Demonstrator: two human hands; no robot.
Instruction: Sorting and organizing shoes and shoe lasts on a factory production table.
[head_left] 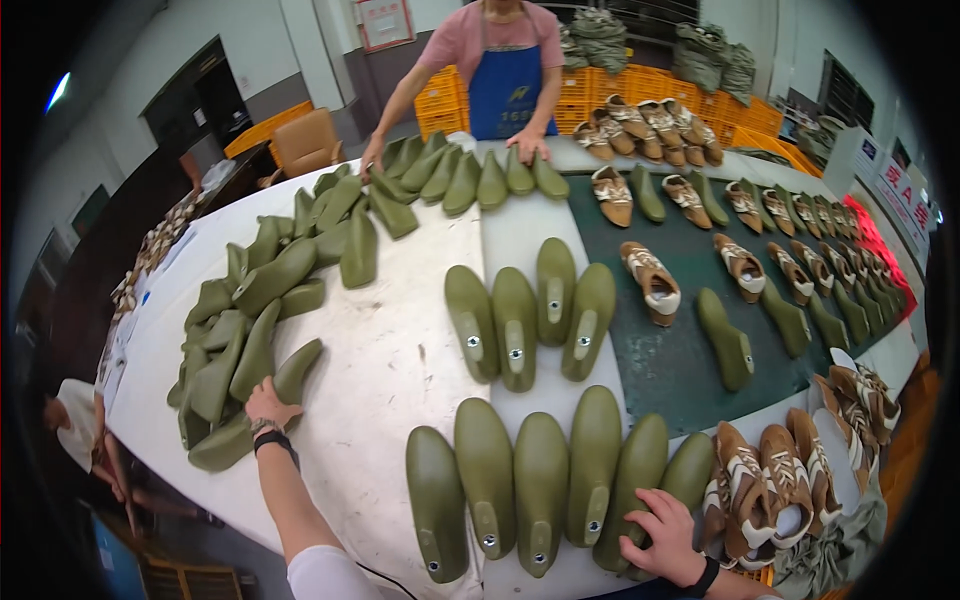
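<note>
My left hand [272,404] is at the near end of a heap of green shoe lasts [275,275] on the left, its fingers closed around the end of one last [257,352]. At the near edge, my right hand [665,538] curls its fingers over the heel end of a green last [637,470] near the right end of a row. Other lasts [540,490] stand side by side in that row, toes pointing away from me. Beyond them is a smaller group of lasts [516,325]. My right palm and fingertips are partly hidden.
Across the table, a person in a blue apron [505,90] has both hands on an arc of lasts [460,183]. A dark green mat [655,372] on the right bears rows of brown-and-white shoes [650,280] and lasts. More shoes [750,490] crowd the near right corner. Orange crates [440,100] stand behind.
</note>
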